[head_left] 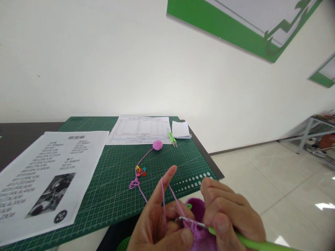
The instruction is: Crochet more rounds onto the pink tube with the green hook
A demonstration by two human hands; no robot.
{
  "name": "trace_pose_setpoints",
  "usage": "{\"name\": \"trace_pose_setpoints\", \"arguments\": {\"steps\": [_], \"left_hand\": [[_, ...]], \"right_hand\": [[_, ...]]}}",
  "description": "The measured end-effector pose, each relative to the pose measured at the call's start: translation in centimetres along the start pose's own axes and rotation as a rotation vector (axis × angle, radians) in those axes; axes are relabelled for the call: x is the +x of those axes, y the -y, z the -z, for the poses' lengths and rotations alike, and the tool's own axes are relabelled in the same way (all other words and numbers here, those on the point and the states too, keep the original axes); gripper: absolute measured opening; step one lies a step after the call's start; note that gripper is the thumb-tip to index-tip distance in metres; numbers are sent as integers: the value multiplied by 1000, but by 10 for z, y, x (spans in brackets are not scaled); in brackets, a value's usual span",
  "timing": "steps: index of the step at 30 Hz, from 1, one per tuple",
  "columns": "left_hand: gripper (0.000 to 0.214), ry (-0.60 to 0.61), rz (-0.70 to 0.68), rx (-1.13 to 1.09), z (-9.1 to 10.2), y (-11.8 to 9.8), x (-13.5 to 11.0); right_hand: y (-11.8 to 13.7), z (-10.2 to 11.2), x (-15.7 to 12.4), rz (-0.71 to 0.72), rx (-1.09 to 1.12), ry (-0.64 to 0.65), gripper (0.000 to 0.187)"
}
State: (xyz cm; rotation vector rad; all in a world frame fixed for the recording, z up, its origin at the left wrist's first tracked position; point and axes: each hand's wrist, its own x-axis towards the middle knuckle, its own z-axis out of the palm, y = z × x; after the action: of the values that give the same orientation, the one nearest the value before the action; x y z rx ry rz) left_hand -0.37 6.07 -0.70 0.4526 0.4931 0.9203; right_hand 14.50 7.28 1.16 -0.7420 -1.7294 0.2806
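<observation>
A person's two bare hands work a small purple crocheted piece (198,223), held low between them at the table's near edge. The left hand (159,223) raises its forefinger with thin pink yarn (163,195) looped over it, the thumb and lower fingers pinching the fabric. The right hand (230,216) is curled around the lime-green plastic handle of a crochet hook (251,243), whose silver metal tip lies against the stitches. The piece looks soft, light and floppy, best held close beside the working loop; the yarn seems limp and ready to slide.

Beyond the left hand the strand runs across a dark green gridded cutting mat (104,181), past a cluster of coloured stitch markers (140,170), to a small pink yarn ball (157,145). Green-handled thread snips (172,138) lie just beside a white paper pad (181,129). A printed sheet with a black-and-white photograph (44,177) lies far left, a form with a table (140,129) beyond; their writing is too small to read.
</observation>
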Motion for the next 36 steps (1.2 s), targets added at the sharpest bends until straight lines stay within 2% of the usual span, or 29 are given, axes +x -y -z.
{"name": "trace_pose_setpoints", "arguments": {"steps": [4, 13, 18, 22, 24, 27, 30, 33, 36], "left_hand": [[87, 18, 22, -18, -2, -2, -2], [83, -5, 16, 1, -8, -3, -5], [82, -29, 25, 19, -10, -3, -6], [82, -40, -2, 55, -11, 6, -6], [84, -46, -17, 83, -11, 12, -6], [86, -59, -46, 93, -11, 15, -7], [86, -94, -106, 122, -11, 16, -6], [77, -136, -186, 144, -11, 19, -5], [70, -183, -289, 167, -10, 28, -3]], "right_hand": [[3, 6, -3, -74, 74, -22, 42], [8, 14, -4, -184, 143, -66, 48], [7, 18, -7, -268, 353, -67, 49], [8, 13, -12, -390, 532, -105, 48], [9, 8, -14, -370, 477, -109, 49], [9, 5, -17, -199, 143, -122, 45], [7, 8, -18, -42, -154, -54, 36], [3, 9, -20, -26, -231, 26, 31], [-1, 3, -24, -94, -165, -4, 32]]}}
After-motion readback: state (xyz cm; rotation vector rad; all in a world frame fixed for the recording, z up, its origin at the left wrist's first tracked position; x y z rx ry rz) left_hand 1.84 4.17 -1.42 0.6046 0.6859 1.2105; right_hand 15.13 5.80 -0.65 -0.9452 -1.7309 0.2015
